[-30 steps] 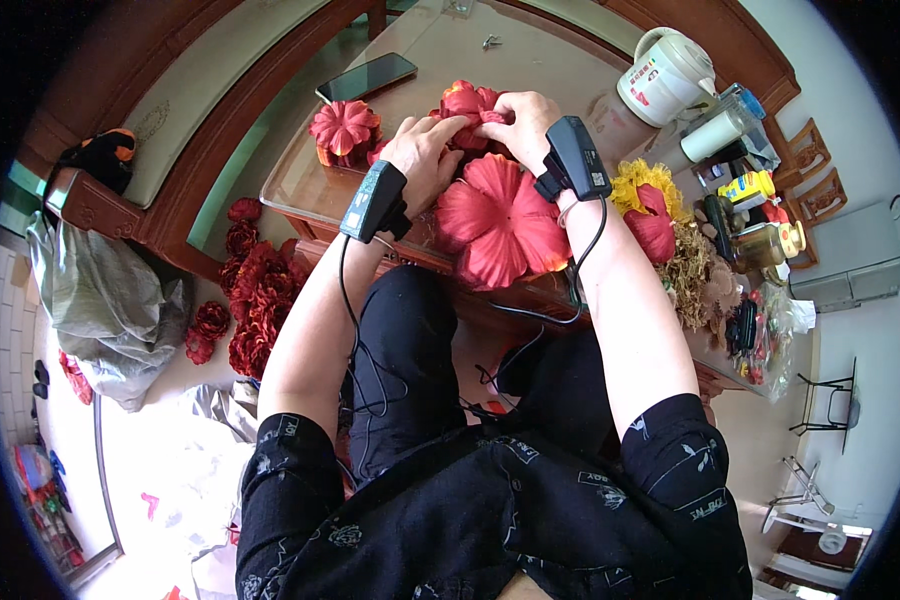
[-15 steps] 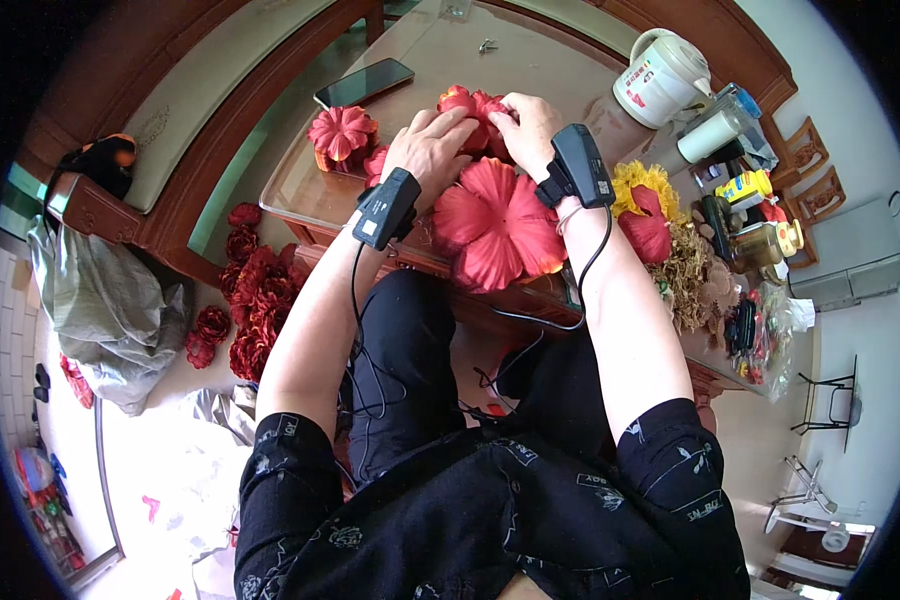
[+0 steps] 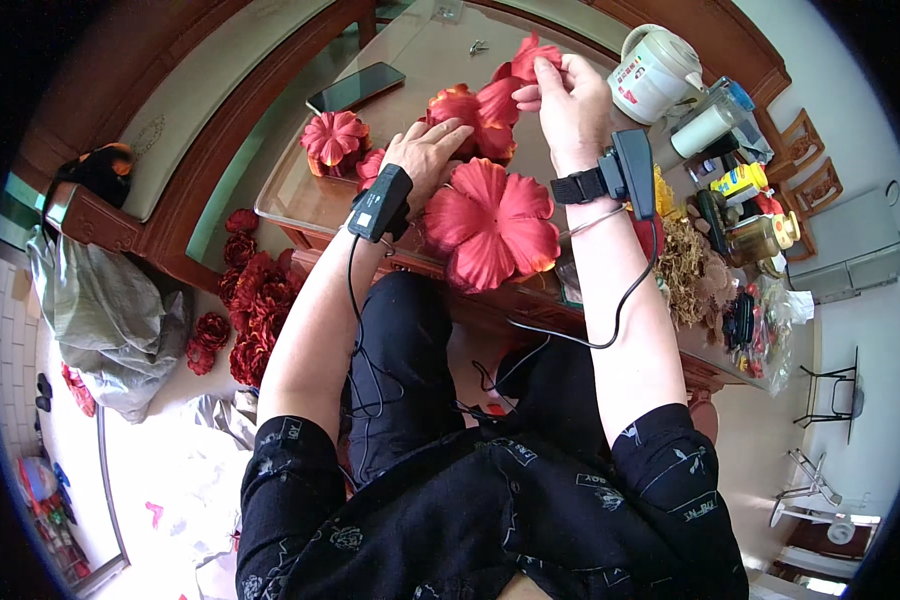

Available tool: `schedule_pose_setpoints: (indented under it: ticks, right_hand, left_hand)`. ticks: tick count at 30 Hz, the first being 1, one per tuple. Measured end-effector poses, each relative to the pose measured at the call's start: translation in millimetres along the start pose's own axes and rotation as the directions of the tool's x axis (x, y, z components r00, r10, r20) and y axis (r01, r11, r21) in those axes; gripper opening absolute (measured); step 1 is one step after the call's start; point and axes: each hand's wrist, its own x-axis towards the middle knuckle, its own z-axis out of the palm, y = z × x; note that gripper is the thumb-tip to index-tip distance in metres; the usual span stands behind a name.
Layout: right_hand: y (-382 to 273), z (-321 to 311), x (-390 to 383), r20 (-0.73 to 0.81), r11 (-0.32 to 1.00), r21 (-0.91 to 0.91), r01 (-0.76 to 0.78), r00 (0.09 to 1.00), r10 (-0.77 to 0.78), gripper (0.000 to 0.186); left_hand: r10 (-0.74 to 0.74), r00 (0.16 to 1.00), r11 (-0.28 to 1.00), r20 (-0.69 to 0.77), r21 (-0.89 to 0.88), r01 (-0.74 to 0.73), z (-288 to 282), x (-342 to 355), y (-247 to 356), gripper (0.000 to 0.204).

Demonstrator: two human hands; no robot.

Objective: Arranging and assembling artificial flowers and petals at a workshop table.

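Observation:
Near the table's far side, my right hand (image 3: 574, 105) pinches a red artificial petal piece (image 3: 531, 57) between thumb and fingers. My left hand (image 3: 425, 155) lies with outstretched fingers against a cluster of red petals (image 3: 454, 104); its fingertips rest at the cluster's near edge. More red petals (image 3: 498, 105) stand between the two hands. A large stack of five-lobed red petal pieces (image 3: 492, 222) sits at the near table edge, below both hands. A smaller stack of petals (image 3: 334, 140) with orange edges is left of my left hand. Part of another red piece (image 3: 370, 166) shows beside my left wrist.
A dark phone (image 3: 356, 87) lies on the glass-topped table (image 3: 288, 180). Right are a white kettle (image 3: 655, 75), jars (image 3: 760, 240) and dried brown material (image 3: 682, 262). Dark red flowers (image 3: 265, 310) sit low at left. Cables run from wrist devices (image 3: 380, 203) along both arms.
My right hand has moved away from my left, up and to the right, lifting a red petal piece off the cluster. My left hand has stayed nearly still.

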Motion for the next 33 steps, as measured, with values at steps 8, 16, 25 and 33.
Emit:
schedule_pose_setpoints:
  ticks: [8, 16, 25, 33]
  right_hand:
    - [-47, -30, -29, 0.058, 0.99, 0.113, 0.086, 0.994, -0.093, 0.013]
    - [-78, -59, -85, 0.07, 0.986, 0.016, 0.163, 0.984, -0.164, 0.014]
    - [-77, -71, -148, 0.305, 0.763, -0.37, 0.53, 0.845, -0.439, 0.021]
    - [-70, -108, -184, 0.176, 0.806, -0.377, 0.456, 0.89, -0.421, 0.022]
  left_hand:
    - [0.105, 0.985, 0.984, -0.134, -0.129, -0.123, -1, 3, -14, 0.037]
    - [-0.338, 0.938, 0.553, -0.072, -0.822, 0.136, -96, -8, 78, 0.029]
    - [-0.368, 0.924, -0.064, 0.106, -0.994, 0.088, -88, -43, 160, 0.046]
    - [-0.469, 0.821, -0.392, 0.325, -0.91, 0.136, -61, -57, 178, 0.012]
